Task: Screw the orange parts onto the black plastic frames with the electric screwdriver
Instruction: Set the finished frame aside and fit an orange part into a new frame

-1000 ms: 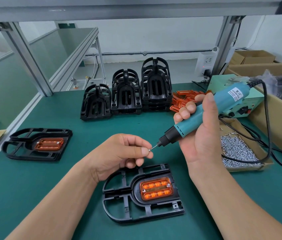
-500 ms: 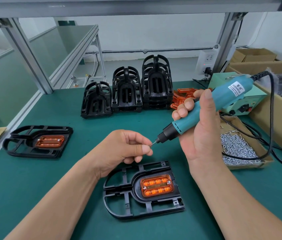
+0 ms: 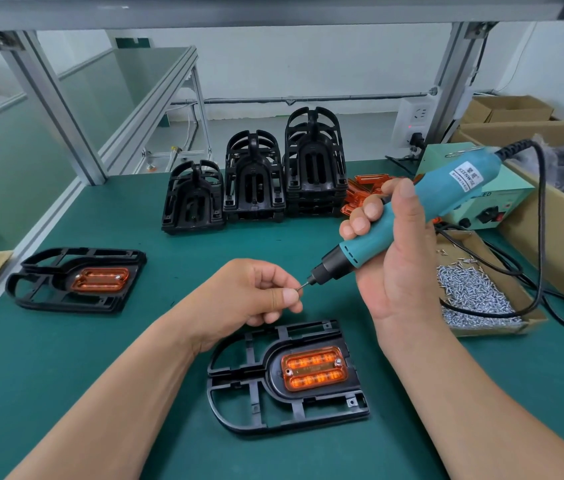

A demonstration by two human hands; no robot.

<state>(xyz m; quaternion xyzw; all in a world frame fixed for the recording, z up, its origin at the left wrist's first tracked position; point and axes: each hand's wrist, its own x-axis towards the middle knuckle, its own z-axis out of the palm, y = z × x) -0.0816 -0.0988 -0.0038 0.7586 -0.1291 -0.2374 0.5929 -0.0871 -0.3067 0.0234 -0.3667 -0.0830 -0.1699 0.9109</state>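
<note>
The screw [image 3: 300,287] looks most likely to go astray at the point where it meets the bit. It is tiny and sits at the very tip of the electric screwdriver [image 3: 422,206], so if the left hand [image 3: 249,296] lets go before the bit has caught it, it may drop onto the bench [image 3: 66,375] or into the ribs of the black frame [image 3: 239,403] below. A tilted start could also seat it crooked in the plastic. The left hand's thumb and forefinger are closed together, pinching the screw against the bit, with the other fingers curled under and nothing else visible in them. The right hand [image 3: 401,271] is wrapped tight round the teal body of the screwdriver, thumb lying along it, and holds the tool slanted with its bit pointing down and left, above the bench. Just near of both hands the black frame lies flat with an orange part [image 3: 313,372] seated in its recess. Silvery spots show at both ends of the part, too small to tell whether they are screws or holes. To the right, a cardboard tray [image 3: 455,242] holds a heap of loose screws [image 3: 474,292], with the tool's cable trailing across it. At far left a second frame [image 3: 31,292] carries its own orange piece, and at the far edge stand stacks of frames [image 3: 254,178] beside spare orange parts [image 3: 360,192].
</note>
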